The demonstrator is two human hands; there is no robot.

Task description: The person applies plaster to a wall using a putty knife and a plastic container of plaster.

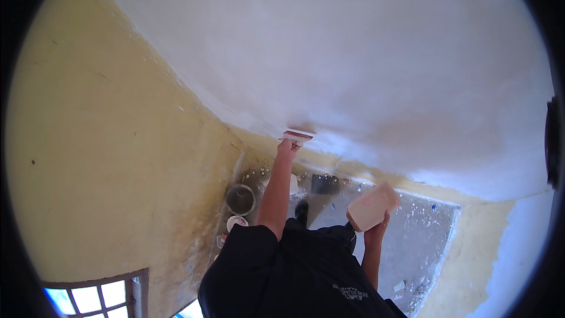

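My left hand (287,148) is closed around a wide putty knife (298,135), its blade against the lower part of the white-coated wall (376,53). Damp-looking grey patches show on the coating near the blade. Lower and to the right, my right hand (376,231) grips a pale pink, rounded rectangular container (369,207) from beneath, apart from the wall. Whatever the container holds, I cannot make out.
A bare yellow wall (112,135) rises at the left, with a window (88,299) at the lower left. Round buckets (241,200) stand beside it. On the splattered grey floor (412,238) lie a dark square thing (325,185) and scattered bits.
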